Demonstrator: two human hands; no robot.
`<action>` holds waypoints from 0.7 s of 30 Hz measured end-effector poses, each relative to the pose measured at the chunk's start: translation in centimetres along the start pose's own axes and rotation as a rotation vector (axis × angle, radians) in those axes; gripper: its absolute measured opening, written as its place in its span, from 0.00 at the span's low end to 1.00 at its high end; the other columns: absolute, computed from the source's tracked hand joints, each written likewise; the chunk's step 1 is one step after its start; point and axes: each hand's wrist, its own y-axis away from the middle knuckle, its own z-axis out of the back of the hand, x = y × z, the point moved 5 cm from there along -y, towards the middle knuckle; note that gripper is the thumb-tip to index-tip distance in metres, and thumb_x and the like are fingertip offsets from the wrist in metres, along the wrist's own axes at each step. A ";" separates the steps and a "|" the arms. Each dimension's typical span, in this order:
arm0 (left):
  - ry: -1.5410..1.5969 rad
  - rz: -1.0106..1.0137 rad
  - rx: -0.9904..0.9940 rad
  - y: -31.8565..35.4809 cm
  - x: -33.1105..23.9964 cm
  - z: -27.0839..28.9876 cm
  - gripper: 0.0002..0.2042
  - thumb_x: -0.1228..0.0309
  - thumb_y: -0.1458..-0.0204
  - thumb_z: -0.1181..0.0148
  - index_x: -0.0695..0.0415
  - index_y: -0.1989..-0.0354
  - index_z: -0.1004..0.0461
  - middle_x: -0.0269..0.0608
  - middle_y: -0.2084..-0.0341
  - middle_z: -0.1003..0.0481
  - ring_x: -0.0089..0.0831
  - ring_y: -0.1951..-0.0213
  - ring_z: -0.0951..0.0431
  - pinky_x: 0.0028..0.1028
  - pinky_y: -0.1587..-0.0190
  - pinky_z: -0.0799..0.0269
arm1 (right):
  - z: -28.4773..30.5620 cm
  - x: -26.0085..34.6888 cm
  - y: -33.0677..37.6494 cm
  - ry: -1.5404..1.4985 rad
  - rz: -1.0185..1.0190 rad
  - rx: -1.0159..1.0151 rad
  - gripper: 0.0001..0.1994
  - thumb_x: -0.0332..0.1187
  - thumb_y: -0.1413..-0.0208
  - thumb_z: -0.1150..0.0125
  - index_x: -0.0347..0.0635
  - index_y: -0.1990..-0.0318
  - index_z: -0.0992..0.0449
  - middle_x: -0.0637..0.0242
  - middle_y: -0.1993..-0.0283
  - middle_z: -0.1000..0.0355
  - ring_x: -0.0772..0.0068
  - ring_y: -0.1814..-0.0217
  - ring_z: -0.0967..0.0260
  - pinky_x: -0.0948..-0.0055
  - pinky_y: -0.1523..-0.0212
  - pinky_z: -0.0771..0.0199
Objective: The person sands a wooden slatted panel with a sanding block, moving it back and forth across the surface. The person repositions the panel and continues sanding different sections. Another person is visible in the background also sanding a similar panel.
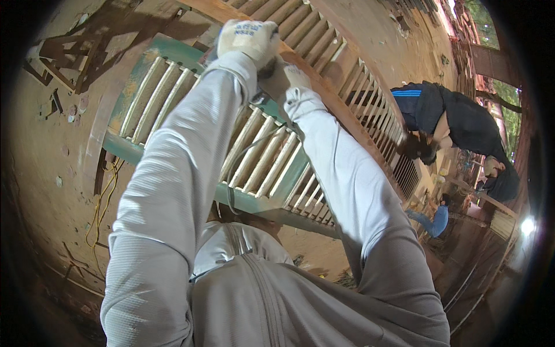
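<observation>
Both my hands are gloved and reach far ahead over two louvered wooden shutters. My left hand is closed on the upper end of a dark corded power tool; its kind is hidden by the gloves. Just below it and to the right, my right hand wraps round the same tool. A grey cord hangs from there across the slats. Beneath my arms lies a shutter with a worn green frame and pale slats. Against its far side is a brown wooden shutter, beside my hands.
At right a person in dark clothes bends over the far end of the brown shutter. Farther back is another person in blue. A wooden trestle stands at upper left. A yellow cord trails over the dusty floor at left.
</observation>
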 end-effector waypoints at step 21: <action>0.206 -0.261 0.091 5.2 -17.7 -7.3 0.14 0.57 0.38 0.49 0.46 0.58 0.16 0.36 0.58 0.15 0.37 0.52 0.17 0.40 0.46 0.30 | -1.6 -19.3 9.7 -0.163 -0.148 0.112 0.24 0.51 0.53 0.26 0.42 0.55 0.16 0.57 0.64 0.16 0.58 0.62 0.17 0.60 0.59 0.19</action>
